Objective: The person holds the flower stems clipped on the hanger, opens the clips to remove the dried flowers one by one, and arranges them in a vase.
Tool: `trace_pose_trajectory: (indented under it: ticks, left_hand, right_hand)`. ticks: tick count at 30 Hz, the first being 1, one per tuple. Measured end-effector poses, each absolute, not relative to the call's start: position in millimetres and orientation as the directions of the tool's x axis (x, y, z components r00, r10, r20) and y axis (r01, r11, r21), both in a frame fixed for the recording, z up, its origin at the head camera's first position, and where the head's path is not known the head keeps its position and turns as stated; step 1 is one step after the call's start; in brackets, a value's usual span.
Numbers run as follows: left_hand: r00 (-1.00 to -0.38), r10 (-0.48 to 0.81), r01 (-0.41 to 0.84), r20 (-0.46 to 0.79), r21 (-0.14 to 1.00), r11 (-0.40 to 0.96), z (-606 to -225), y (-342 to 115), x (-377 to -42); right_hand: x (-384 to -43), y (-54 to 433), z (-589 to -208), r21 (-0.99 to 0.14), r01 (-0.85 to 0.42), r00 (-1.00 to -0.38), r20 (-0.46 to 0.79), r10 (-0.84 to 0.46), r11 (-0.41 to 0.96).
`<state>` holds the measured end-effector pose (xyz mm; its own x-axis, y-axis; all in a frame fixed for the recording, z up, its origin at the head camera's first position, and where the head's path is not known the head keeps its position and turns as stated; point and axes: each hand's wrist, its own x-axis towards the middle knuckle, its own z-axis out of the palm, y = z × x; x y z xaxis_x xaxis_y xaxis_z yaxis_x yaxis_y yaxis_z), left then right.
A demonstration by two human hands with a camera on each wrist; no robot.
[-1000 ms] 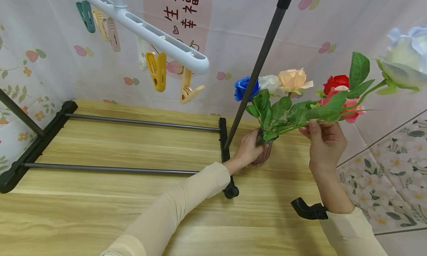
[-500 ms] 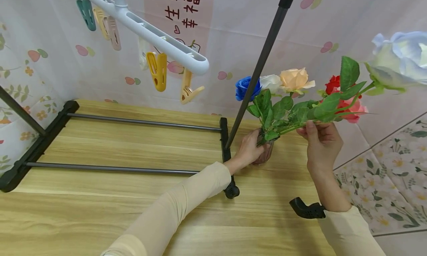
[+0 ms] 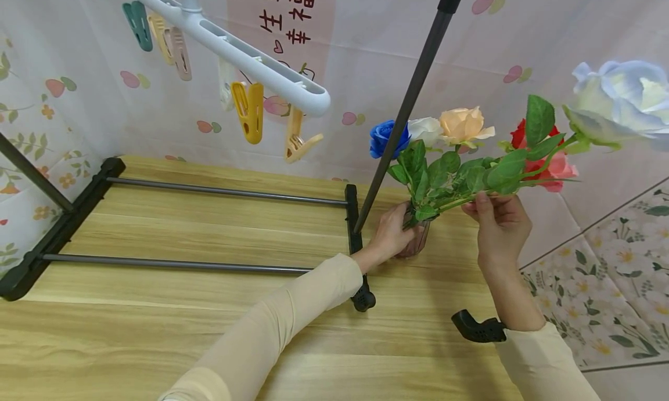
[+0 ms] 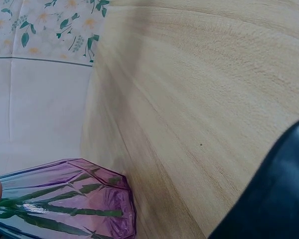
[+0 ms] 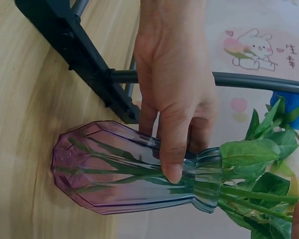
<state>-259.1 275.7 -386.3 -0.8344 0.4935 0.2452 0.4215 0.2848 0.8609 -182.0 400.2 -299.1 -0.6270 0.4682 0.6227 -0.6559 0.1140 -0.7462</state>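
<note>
My left hand (image 3: 389, 235) grips the neck of a faceted glass vase (image 5: 114, 172), tinted pink at the base and bluish at the mouth. Green stems show through the glass inside it. From the mouth lean a blue rose (image 3: 384, 141), a white rose (image 3: 424, 130), a peach rose (image 3: 464, 124), a red rose (image 3: 518, 135) and a coral rose (image 3: 558, 170). Farthest out to the right is a large pale blue-white rose (image 3: 622, 102). My right hand (image 3: 504, 230) pinches a stem between thumb and fingers, just below the leaves (image 3: 507, 172).
A black rack (image 3: 352, 215) with slanting dark poles (image 3: 418, 87) stands left of the vase, one pole crossing before the blue rose. Above hangs a pale blue bar (image 3: 251, 58) carrying clothespins (image 3: 248, 112). A black curved piece (image 3: 479, 327) sits at the right wrist.
My right hand has shifted slightly left along with the stem. The pale blue-white rose has swung left and a little down. My left hand stays at the vase.
</note>
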Motion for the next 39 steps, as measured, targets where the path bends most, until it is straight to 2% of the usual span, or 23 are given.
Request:
trace_pose_trajectory:
  ticks: [4, 19, 27, 39]
  left_hand:
    - [-0.837, 0.491, 0.419, 0.240, 0.859, 0.295, -385.3, 276.2, -259.1]
    - [-0.838, 0.486, 0.426, 0.250, 0.856, 0.295, -385.2, 275.2, -258.6]
    - [-0.835, 0.493, 0.423, 0.245, 0.858, 0.290, -384.9, 274.9, -258.4]
    - [-0.835, 0.495, 0.419, 0.240, 0.861, 0.290, -385.9, 275.0, -259.2]
  right_hand:
    - [-183.3, 400.7, -300.2, -0.739, -0.660, -0.613, 0.636, 0.468, 0.139]
    - [-187.2, 401.3, -301.9, -0.730, -0.676, -0.623, 0.638, 0.453, 0.100]
    - [-186.6, 399.1, -303.8, -0.739, -0.654, -0.617, 0.645, 0.452, 0.161]
    - [-188.2, 398.0, -307.6, -0.767, -0.621, -0.637, 0.614, 0.466, 0.162]
